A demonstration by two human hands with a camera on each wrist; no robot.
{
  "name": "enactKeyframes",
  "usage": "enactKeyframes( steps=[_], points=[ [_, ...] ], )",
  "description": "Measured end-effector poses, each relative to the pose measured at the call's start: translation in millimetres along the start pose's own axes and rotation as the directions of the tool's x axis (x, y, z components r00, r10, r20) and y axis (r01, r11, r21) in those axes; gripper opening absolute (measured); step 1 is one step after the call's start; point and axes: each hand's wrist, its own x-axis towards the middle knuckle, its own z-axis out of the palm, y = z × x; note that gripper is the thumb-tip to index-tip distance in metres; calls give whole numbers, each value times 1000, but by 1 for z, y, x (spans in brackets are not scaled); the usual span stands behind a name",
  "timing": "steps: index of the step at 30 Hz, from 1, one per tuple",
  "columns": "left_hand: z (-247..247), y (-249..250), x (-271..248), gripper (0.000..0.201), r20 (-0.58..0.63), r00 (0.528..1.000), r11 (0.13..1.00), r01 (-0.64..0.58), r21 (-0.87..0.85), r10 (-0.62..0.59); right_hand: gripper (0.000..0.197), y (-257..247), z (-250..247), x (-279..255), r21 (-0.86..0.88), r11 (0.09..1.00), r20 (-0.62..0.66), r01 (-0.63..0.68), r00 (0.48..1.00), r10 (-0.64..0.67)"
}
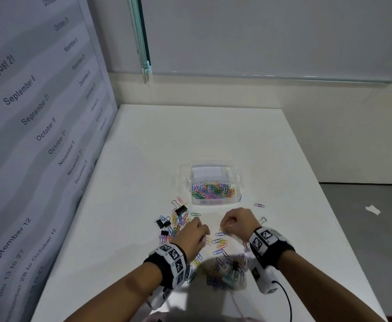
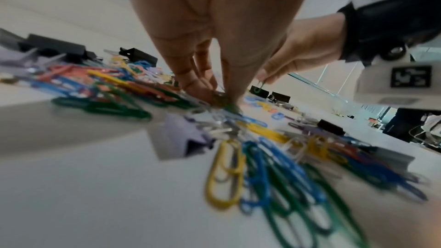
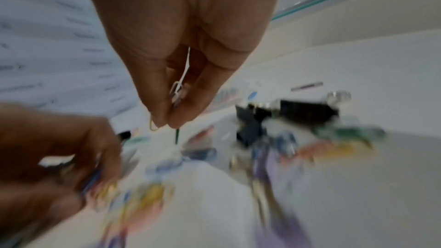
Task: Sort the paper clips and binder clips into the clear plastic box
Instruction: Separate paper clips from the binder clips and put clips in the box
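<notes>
Pinching thin, light, springy coloured wire paper clips [image 1: 221, 244] flat-on at fingertips: right hand [image 1: 239, 220] nipped on a few, left hand [image 1: 193, 231] closing on more in the near scatter, clear plastic box [image 1: 213, 182] just beyond.

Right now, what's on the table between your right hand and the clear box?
Head view: mostly bare white table between the right hand and the clear box; one pink paper clip lies off to the right.
</notes>
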Motion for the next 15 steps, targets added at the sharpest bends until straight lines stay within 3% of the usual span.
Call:
enactKeyframes(
  steps=[5,9,12,15],
  points=[
    [-4,-1,0,17,13,1000,999,-13,51,13,11,-15,-34,24,49,999,-154,-11,988,19],
    [-9,-1,2,14,22,999,998,46,-32,-46,19,-20,-45,36,172,985,-278,-20,958,68],
    [-20,2,5,14,-32,996,989,73,-128,-78,31,-17,-33,32,101,995,-256,12,967,14],
    [-44,4,14,13,-134,985,973,81,-217,-112,23,-7,-7,20,-45,997,-147,63,987,-69]
  ],
)
